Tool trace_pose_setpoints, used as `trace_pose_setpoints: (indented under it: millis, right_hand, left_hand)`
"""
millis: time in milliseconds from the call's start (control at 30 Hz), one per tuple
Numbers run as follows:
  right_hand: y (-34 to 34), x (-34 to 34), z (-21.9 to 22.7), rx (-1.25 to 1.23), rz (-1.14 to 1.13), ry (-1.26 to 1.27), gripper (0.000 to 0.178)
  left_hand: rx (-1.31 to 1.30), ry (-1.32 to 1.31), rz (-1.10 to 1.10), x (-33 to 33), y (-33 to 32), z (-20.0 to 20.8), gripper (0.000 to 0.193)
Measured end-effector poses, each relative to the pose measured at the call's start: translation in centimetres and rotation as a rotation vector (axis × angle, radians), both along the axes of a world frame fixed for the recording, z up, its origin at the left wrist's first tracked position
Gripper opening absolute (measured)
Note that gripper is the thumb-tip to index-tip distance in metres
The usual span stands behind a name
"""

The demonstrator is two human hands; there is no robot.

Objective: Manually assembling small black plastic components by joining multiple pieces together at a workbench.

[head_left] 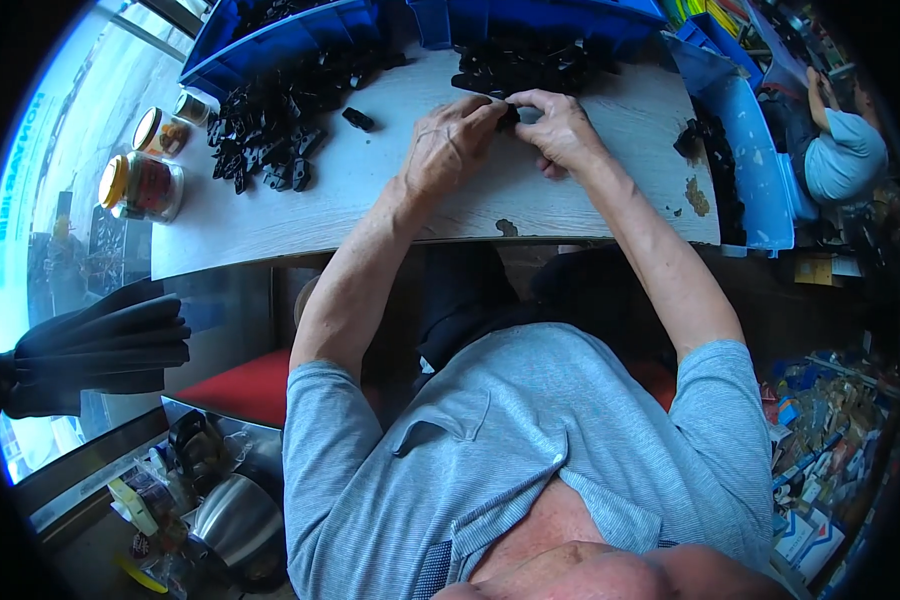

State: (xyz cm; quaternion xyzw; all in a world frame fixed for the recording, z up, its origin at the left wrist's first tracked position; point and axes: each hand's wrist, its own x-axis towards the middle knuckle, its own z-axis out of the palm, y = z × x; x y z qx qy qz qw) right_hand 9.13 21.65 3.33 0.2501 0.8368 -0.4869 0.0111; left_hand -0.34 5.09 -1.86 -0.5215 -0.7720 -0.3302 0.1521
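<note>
Over the far middle of the pale table [370,215], my left hand [452,138] and my right hand [562,132] meet fingertip to fingertip. Both are closed on a small black plastic part [510,116], mostly hidden by the fingers. Just beyond them lies a heap of similar black parts [530,68]. A larger heap of black pieces [265,130] spreads to the left. One loose black piece [358,120] rests apart between that heap and my left hand.
Two blue bins [290,42] [570,22] stand along the far edge. Lidded jars [142,187] sit at the left. A light-blue bin [755,150] with black parts adjoins the table's right end. Another person [842,150] sits farther right. A metal kettle [235,518] is at lower left.
</note>
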Motion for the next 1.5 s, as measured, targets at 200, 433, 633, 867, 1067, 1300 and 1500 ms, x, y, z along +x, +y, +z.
trace_pose_setpoints:
  millis: [200,433,633,867,1067,1300,1500]
  right_hand:
    - [0.1,-0.1,0.1,0.060,0.065,-0.051,0.043]
    - [0.5,0.2,-0.6,0.076,0.096,-0.029,0.043]
    - [0.6,0.4,-0.5,0.071,0.094,-0.034,0.042]
    - [0.6,0.3,-0.8,0.062,0.083,-0.020,0.040]
    - [0.5,0.6,-0.6,0.050,0.077,0.028,0.039]
    - [0.5,0.8,-1.0,0.067,0.083,0.036,0.033]
    - [0.3,0.6,-0.1,0.111,0.090,-0.047,0.035]
  left_hand:
    - [0.023,0.033,-0.020,-0.2,0.0,-0.1,0.029]
    - [-0.002,0.042,-0.076,-0.5,-0.3,-0.2,0.028]
    - [-0.008,0.004,-0.091,-0.3,-0.4,0.0,0.036]
    - [-0.045,-0.072,-0.131,-0.7,-0.6,0.1,0.044]
    - [-0.054,0.004,-0.155,-0.2,-0.1,0.5,0.032]
    - [-0.161,0.133,-0.041,1.7,-0.9,1.0,0.046]
    - [-0.198,0.133,0.004,2.2,-0.9,0.9,0.051]
